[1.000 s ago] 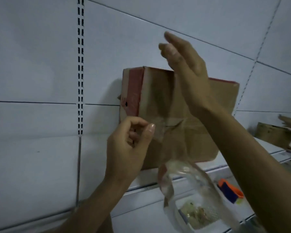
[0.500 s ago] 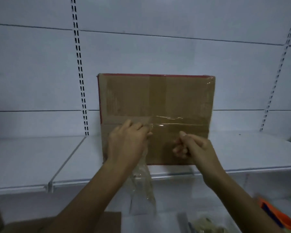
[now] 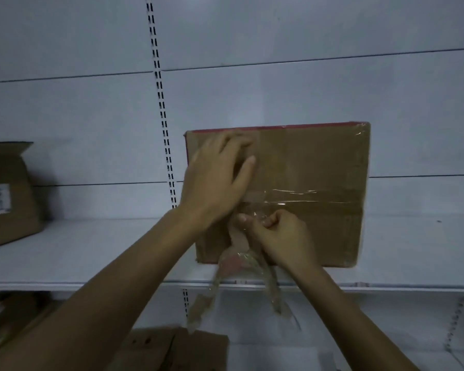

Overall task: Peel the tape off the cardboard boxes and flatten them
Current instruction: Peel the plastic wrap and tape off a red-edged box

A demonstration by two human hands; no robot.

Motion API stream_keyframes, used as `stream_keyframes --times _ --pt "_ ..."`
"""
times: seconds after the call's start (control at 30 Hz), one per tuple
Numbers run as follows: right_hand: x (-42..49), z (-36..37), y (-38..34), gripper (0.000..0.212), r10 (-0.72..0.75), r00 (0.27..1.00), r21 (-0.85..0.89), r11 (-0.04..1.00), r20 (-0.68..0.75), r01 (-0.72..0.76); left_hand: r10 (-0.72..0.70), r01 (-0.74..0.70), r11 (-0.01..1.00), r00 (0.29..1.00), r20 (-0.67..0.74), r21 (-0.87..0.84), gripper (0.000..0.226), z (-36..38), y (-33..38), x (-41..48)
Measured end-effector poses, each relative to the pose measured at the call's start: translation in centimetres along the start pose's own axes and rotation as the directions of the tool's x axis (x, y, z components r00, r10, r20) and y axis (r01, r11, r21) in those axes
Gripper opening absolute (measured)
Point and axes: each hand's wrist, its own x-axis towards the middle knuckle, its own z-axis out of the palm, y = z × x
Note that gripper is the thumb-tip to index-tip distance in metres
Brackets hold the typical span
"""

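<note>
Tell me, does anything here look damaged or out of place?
The clear tape hangs crumpled and half-peeled from the box, pinched by the right hand; the left hand presses the box. Nothing else stands out.

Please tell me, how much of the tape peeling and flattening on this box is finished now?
Done: a loose tape strip already hangs off the box. In hand: the left hand presses flat on the box while the right hand pinches the strip. Left: the seam tape toward the right is still stuck, the box is not flattened, and a second box stands at the left.
</note>
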Motion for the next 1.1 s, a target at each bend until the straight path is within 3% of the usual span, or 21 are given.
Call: stream_keyframes --times 0.07,0.13,0.23,0.37,0.47,0.57,0.67,0.77,0.87,0.97,1.1 --pt "-1.0 1.3 -0.5 0.046 0.095 0.995 0.31 0.946 0.018 -0.095 0.08 -0.084 0.988 0.996 0.037 0.127 0.047 1.5 0.4 2.4" --pt "-2.1 3.3 -1.1 0.056 0.188 0.982 0.45 0.876 0.008 -0.172 0.137 -0.165 0.948 0.983 0.119 0.274 0.059 3.4 0.8 4.3" --pt "-2.9 5.6 -2.2 0.054 0.225 0.964 0.377 0.913 -0.143 -0.157 0.17 -0.223 0.914 0.969 0.177 0.34 0.068 6.0 1.0 5.7" --pt "-2.8 5.7 -0.3 0.033 0.186 0.962 0.332 0.937 -0.2 -0.112 0.264 -0.235 0.917 0.963 -0.047 0.322 0.061 7.9 0.0 5.4" --pt "-3.3 4.5 1.1 0.039 0.034 0.972 0.287 0.957 -0.23 0.035 0.315 -0.252 0.919 0.931 -0.182 0.302 0.054 8.7 -0.6 5.4" --pt "-3.7 3.1 1.4 0.037 -0.056 0.981 0.189 0.978 -0.187 0.092 0.338 -0.276 0.917 0.922 -0.191 0.287 0.053 8.9 -0.7 5.4" --pt "-4.0 0.4 1.2 0.033 -0.162 0.975 -0.016 0.987 -0.154 0.161 0.344 -0.287 0.913 0.924 -0.169 0.289 0.053 8.5 -0.9 5.4" --pt "-4.2 -2.7 0.5 0.029 -0.307 0.951 -0.269 0.92 -0.042 0.285 0.351 -0.291 0.906 0.922 -0.16 0.308 0.053 8.4 -0.7 5.3" --pt "-3.9 -5.1 -0.5 0.02 -0.41 0.908 -0.391 0.825 0.085 0.409 0.333 -0.274 0.91 0.93 -0.156 0.31 0.052 8.1 -0.3 5.2" --pt "-3.8 -7.4 -0.1 0.012 -0.394 0.892 -0.415 0.79 0.221 0.451 0.299 -0.247 0.919 0.945 -0.135 0.308 0.051 7.8 0.2 5.2" --pt "-5.8 -11.6 3.1 0.014 -0.271 0.925 -0.383 0.851 0.268 0.36 0.283 -0.223 0.919 0.948 -0.148 0.325 0.053 7.7 0.7 4.8"
